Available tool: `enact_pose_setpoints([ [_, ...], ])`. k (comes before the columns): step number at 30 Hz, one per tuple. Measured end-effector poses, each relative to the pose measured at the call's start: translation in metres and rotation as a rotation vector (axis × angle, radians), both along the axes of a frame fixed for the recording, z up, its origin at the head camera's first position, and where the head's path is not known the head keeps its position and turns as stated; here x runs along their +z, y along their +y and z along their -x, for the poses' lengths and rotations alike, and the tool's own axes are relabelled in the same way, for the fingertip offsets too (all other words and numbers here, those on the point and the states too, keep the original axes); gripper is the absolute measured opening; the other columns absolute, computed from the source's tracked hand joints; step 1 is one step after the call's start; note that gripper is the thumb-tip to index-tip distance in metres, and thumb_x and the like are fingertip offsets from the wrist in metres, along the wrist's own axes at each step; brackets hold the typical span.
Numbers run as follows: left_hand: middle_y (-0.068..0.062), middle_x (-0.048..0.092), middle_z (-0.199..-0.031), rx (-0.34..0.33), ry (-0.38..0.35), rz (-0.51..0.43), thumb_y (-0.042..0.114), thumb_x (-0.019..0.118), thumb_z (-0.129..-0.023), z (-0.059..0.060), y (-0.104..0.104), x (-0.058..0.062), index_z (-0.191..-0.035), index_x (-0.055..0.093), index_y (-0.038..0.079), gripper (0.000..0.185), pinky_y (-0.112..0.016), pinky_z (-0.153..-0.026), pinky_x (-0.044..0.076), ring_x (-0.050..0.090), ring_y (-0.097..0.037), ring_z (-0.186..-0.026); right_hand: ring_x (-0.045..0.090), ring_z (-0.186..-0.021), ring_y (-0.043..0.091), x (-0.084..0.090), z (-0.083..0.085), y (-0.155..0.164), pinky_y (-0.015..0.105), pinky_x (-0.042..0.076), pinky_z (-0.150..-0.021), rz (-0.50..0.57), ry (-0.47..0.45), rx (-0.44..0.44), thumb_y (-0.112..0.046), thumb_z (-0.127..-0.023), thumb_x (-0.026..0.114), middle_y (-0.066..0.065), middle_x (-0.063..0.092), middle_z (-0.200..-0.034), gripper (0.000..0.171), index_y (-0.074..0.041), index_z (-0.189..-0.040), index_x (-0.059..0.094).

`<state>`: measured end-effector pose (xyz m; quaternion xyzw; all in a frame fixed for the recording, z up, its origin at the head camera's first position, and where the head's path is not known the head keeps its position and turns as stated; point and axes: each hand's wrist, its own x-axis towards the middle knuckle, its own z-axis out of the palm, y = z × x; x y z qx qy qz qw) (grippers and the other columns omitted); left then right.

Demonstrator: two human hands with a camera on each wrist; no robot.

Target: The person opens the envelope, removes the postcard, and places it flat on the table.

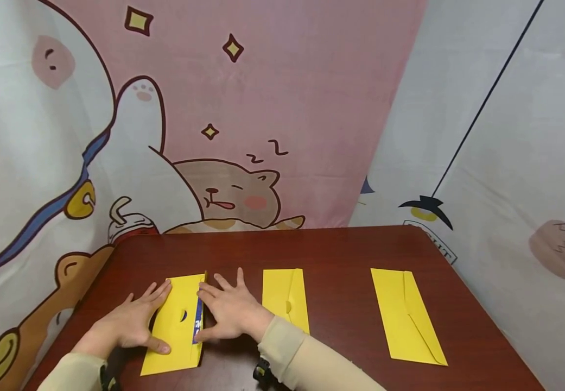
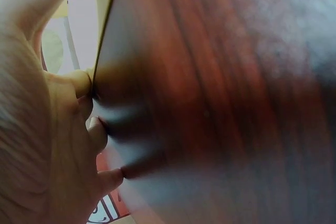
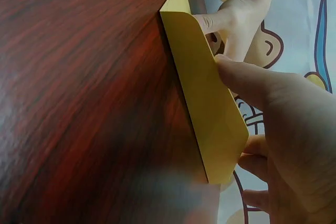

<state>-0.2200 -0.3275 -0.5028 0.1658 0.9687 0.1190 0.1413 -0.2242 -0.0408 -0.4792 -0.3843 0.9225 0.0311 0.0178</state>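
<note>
On the dark red-brown worktop (image 1: 341,250) three yellow envelopes lie in a row. Both hands work on the left envelope (image 1: 177,326), which lies near the front left of the worktop. The left hand (image 1: 133,323) rests flat on the envelope's left edge, fingers straight and spread, thumb lying across its lower part. The right hand (image 1: 230,312) lies just beside the envelope's right edge, fingers also straight and spread, thumb touching the raised flap where a blue and white card (image 1: 197,325) shows (only a narrow strip of it is visible). In the right wrist view the yellow flap (image 3: 207,108) stands up from the worktop, with the right thumb (image 3: 247,80) pressing against its side. The left wrist view is blurred and shows little beyond fingertips (image 2: 94,127) against the wood. The middle envelope (image 1: 284,296) lies just beside the right forearm, and the right envelope (image 1: 406,315) lies well apart from both hands. A cartoon-printed cloth (image 1: 204,119) hangs behind the worktop.
</note>
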Motion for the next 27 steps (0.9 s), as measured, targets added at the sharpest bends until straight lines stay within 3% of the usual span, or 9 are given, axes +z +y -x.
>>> enact_pose_setpoints([
  [10, -0.019, 0.023, -0.173, 0.008, -0.003, -0.016, 0.08, 0.087, -0.052, -0.001, 0.0, 0.001, -0.168, 0.024, 0.004, 0.152, -0.084, -0.111, 0.013, 0.018, -0.051, -0.156, 0.023, -0.159, 0.025, -0.005, 0.0, 0.012, 0.073, 0.016, -0.119, 0.012, -0.018, -0.003, -0.091, -0.086, 0.048, -0.007, 0.032, -0.171, 0.106, -0.023, -0.166, 0.038],
  [27, -0.019, 0.021, -0.173, 0.016, -0.007, 0.008, 0.08, 0.087, -0.05, 0.0, 0.001, -0.001, -0.168, 0.023, 0.004, 0.154, -0.083, -0.111, 0.014, 0.018, -0.05, -0.156, 0.026, -0.158, 0.026, -0.016, -0.002, 0.019, 0.073, 0.017, -0.119, 0.019, -0.044, -0.032, -0.09, -0.086, 0.05, -0.006, 0.034, -0.17, 0.105, -0.022, -0.165, 0.039],
])
